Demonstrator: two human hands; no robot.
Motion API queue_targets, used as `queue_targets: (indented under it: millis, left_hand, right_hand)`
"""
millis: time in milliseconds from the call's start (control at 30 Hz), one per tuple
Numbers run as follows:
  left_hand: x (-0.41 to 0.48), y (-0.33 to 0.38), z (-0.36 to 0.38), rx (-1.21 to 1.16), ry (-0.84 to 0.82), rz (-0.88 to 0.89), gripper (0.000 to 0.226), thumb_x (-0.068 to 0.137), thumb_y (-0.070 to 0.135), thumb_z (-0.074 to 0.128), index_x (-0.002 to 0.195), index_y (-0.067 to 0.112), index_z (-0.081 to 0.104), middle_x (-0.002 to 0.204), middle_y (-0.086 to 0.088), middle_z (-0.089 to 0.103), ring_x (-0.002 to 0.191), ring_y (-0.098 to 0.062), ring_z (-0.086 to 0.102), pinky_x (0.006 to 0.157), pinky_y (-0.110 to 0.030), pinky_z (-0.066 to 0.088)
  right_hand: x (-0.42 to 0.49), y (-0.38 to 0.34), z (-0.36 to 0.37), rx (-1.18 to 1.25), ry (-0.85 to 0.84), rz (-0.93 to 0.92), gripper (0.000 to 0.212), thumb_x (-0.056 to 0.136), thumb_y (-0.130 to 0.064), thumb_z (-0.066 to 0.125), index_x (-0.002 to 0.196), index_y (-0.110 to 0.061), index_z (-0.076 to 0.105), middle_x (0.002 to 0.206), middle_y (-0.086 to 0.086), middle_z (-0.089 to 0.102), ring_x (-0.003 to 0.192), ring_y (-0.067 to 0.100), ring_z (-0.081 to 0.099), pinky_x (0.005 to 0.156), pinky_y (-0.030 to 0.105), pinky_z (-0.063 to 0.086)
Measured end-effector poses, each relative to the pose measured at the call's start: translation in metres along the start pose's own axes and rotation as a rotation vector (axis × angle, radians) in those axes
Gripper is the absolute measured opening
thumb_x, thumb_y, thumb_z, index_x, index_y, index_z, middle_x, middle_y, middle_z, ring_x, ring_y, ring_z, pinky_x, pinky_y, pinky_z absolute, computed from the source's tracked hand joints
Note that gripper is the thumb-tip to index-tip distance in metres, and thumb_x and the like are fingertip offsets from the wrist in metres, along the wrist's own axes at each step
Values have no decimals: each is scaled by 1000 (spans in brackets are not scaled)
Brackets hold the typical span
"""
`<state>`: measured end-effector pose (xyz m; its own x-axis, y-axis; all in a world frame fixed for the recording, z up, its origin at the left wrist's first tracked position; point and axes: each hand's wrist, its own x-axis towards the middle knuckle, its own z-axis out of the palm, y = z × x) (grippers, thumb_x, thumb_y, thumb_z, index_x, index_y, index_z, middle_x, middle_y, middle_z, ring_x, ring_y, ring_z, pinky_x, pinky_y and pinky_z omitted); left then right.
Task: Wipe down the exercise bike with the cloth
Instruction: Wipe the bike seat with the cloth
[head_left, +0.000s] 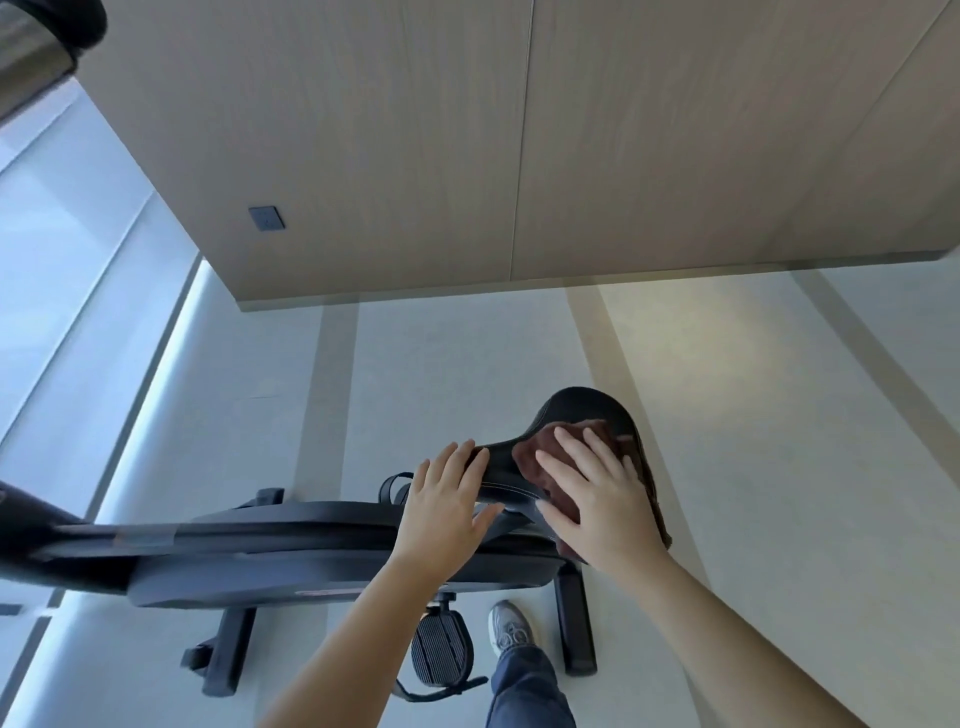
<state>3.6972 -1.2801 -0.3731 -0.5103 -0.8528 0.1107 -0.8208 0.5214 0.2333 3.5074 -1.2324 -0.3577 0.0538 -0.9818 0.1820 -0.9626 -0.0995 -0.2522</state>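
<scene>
Two flat grips, left hand (447, 499) on saddle (587, 410) nose pointing left along exercise bike (311, 551), right hand (597, 499) pressing cloth (535, 457)

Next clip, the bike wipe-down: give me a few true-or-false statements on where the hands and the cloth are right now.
1. The right hand presses the dark brown cloth flat on the black padded saddle. True.
2. The left hand holds a spray bottle. False: it rests on the saddle's narrow front end.
3. The cloth lies on the black ribbed pedal. False: it lies on the saddle.
4. A grey sneaker stands on the pale floor. True.
</scene>
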Motion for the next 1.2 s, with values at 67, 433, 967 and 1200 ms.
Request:
queue_targets:
  millis: [67, 433, 967, 1200]
  left_hand:
    - [3, -2, 1, -41, 0, -12, 56, 79, 30, 70, 126, 4, 53, 130, -16, 53, 119, -35, 49, 97, -48, 40]
    - [2, -2, 3, -194, 51, -84, 45, 84, 18, 65, 127, 9, 53, 130, -8, 53, 120, -28, 48, 95, -44, 42]
    - [-32, -25, -5, -112, 110, -228, 42, 78, 14, 73, 117, 3, 60, 120, -14, 61, 112, -33, 56, 92, -48, 44]
    - [-53, -29, -11, -107, 190, -351, 42, 74, 12, 76, 113, 3, 62, 116, -13, 63, 106, -34, 59, 90, -48, 44]
  right_hand:
    - [18, 3, 2, 25, -19, -1, 41, 78, -29, 68, 118, -20, 62, 135, 6, 53, 126, 34, 46, 88, 57, 47]
    - [11, 2, 0, 111, 3, -71, 24, 78, -22, 68, 102, -21, 68, 127, 4, 60, 120, 31, 51, 91, 48, 47]
    - [12, -38, 26, 103, 84, -227, 26, 80, -21, 68, 106, -17, 68, 122, 9, 62, 110, 33, 58, 87, 44, 52]
    - [84, -79, 37, 125, -185, -206, 24, 88, -27, 53, 105, -17, 67, 122, 1, 59, 110, 28, 52, 86, 42, 46]
